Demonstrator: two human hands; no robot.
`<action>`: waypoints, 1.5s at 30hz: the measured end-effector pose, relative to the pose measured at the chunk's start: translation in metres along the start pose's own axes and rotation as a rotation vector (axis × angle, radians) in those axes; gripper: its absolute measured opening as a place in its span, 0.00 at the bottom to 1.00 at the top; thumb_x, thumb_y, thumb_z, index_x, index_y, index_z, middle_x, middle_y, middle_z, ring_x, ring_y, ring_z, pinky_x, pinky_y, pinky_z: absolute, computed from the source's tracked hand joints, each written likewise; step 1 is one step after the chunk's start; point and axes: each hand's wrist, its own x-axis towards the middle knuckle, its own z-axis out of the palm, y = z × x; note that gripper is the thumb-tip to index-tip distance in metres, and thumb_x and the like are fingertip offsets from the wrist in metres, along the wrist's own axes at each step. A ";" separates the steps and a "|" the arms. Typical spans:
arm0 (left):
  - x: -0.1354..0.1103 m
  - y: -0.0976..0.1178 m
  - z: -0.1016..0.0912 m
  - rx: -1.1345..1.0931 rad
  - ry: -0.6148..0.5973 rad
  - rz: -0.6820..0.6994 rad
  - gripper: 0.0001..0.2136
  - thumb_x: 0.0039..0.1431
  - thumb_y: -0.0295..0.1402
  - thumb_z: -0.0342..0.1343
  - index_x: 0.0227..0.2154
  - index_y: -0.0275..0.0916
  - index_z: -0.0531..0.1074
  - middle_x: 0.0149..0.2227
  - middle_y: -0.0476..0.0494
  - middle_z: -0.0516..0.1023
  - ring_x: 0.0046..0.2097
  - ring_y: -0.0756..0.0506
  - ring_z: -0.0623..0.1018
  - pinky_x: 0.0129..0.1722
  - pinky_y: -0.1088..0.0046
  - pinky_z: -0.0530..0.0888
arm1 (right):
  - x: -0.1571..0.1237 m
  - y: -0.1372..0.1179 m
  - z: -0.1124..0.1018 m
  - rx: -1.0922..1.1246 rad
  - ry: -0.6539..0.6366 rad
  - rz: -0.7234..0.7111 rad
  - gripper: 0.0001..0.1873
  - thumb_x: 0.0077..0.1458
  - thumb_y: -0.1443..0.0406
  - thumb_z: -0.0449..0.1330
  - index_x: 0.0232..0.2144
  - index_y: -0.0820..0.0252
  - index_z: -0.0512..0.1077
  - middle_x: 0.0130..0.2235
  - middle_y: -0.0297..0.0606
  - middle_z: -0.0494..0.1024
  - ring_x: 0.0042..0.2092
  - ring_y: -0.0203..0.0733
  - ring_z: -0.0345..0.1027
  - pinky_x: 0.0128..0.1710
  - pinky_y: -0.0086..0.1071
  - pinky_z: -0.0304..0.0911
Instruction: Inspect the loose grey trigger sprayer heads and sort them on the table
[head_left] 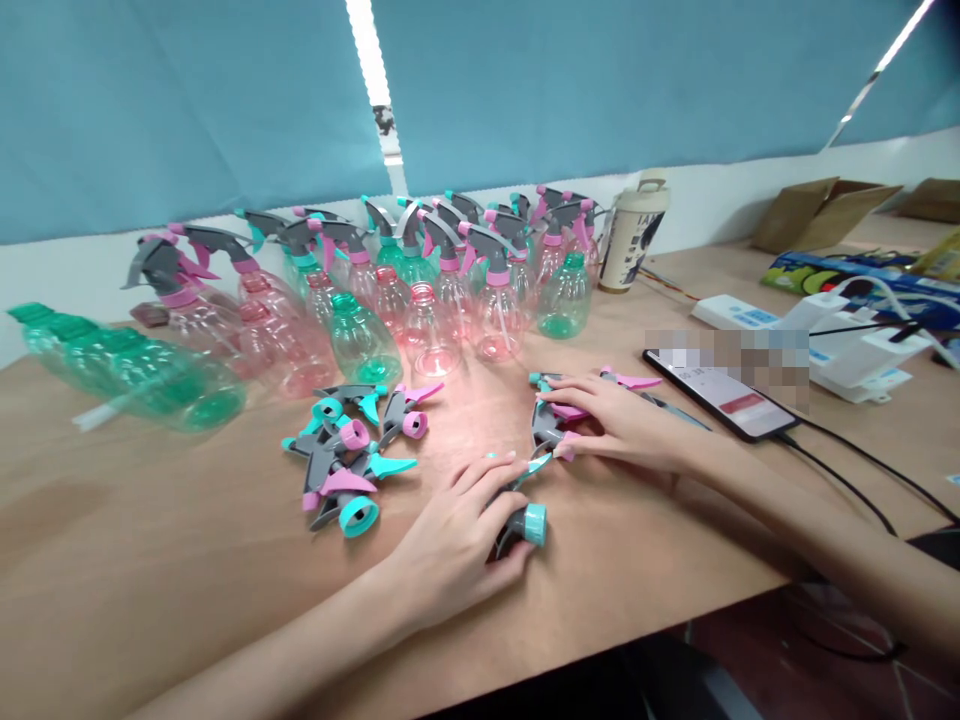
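Observation:
My left hand (pixel 461 530) is closed round a grey trigger spray head with a teal collar (pixel 535 524), low over the table. Further right, my right hand (pixel 626 425) rests with its fingers curled over a grey spray head with a pink collar (pixel 550 437); part of it is hidden under the fingers. Another spray head with a pink trigger (pixel 634 381) lies just behind that hand. To the left is a loose pile of grey spray heads with pink and teal parts (pixel 337 470). Behind the pile stands an uncapped green bottle (pixel 364 340), near an uncapped pink bottle (pixel 431 335).
Several bottles with spray heads fitted (pixel 495 290) stand along the wall. Green bottles (pixel 161 370) lie at the left. A tumbler (pixel 634 235), a phone (pixel 720 395) with a cable, a power strip (pixel 817 340) and a cardboard box (pixel 817 215) occupy the right side.

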 end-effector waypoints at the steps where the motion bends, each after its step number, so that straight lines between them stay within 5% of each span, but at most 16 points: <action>1: -0.003 0.000 -0.001 0.010 0.020 -0.023 0.09 0.55 0.29 0.55 0.40 0.36 0.71 0.53 0.36 0.72 0.56 0.38 0.68 0.55 0.56 0.67 | -0.001 0.001 0.001 0.001 0.010 0.001 0.33 0.54 0.47 0.56 0.56 0.58 0.63 0.59 0.47 0.65 0.60 0.52 0.56 0.57 0.47 0.55; 13: -0.015 -0.007 -0.010 -0.039 0.150 -0.284 0.10 0.56 0.28 0.57 0.41 0.39 0.70 0.52 0.39 0.68 0.54 0.39 0.67 0.53 0.56 0.67 | -0.019 0.000 -0.011 0.081 -0.013 -0.003 0.29 0.51 0.51 0.61 0.53 0.54 0.65 0.54 0.42 0.71 0.54 0.51 0.65 0.52 0.45 0.62; 17: -0.016 -0.009 -0.010 -0.066 0.190 -0.303 0.09 0.56 0.28 0.58 0.41 0.39 0.70 0.52 0.39 0.69 0.53 0.39 0.67 0.53 0.55 0.66 | -0.013 0.007 -0.018 0.028 0.153 0.148 0.25 0.55 0.49 0.55 0.51 0.55 0.67 0.56 0.45 0.70 0.56 0.54 0.63 0.54 0.49 0.60; 21: -0.017 -0.010 -0.009 -0.093 0.200 -0.345 0.09 0.56 0.28 0.58 0.41 0.40 0.71 0.51 0.39 0.68 0.54 0.39 0.66 0.53 0.54 0.65 | -0.028 0.023 -0.008 -0.054 0.235 0.297 0.27 0.59 0.49 0.48 0.52 0.59 0.67 0.60 0.51 0.63 0.60 0.58 0.58 0.57 0.54 0.54; 25: -0.018 -0.010 -0.008 -0.107 0.205 -0.352 0.11 0.56 0.29 0.59 0.42 0.40 0.70 0.50 0.40 0.68 0.54 0.39 0.66 0.53 0.55 0.65 | -0.047 0.027 0.010 -0.088 0.218 0.260 0.27 0.61 0.50 0.46 0.55 0.57 0.64 0.62 0.48 0.61 0.62 0.57 0.53 0.60 0.54 0.51; 31: -0.017 -0.009 -0.009 -0.095 0.229 -0.342 0.10 0.57 0.29 0.58 0.42 0.40 0.70 0.50 0.39 0.67 0.53 0.39 0.66 0.52 0.55 0.66 | -0.035 -0.007 0.028 -0.086 0.256 0.331 0.29 0.62 0.50 0.43 0.56 0.62 0.63 0.63 0.50 0.58 0.65 0.54 0.47 0.61 0.52 0.48; 37: -0.016 -0.008 -0.010 -0.102 0.223 -0.334 0.10 0.56 0.29 0.58 0.42 0.39 0.70 0.48 0.39 0.68 0.52 0.39 0.68 0.51 0.55 0.66 | -0.022 -0.036 0.035 -0.062 0.229 0.332 0.29 0.62 0.50 0.45 0.57 0.62 0.62 0.62 0.48 0.61 0.63 0.52 0.53 0.60 0.50 0.51; 45: -0.015 -0.008 -0.010 -0.099 0.259 -0.325 0.10 0.55 0.28 0.59 0.41 0.39 0.71 0.47 0.40 0.68 0.50 0.40 0.68 0.50 0.57 0.66 | 0.003 -0.061 -0.014 0.020 0.429 0.207 0.20 0.61 0.53 0.50 0.46 0.60 0.70 0.52 0.46 0.72 0.54 0.49 0.64 0.52 0.43 0.61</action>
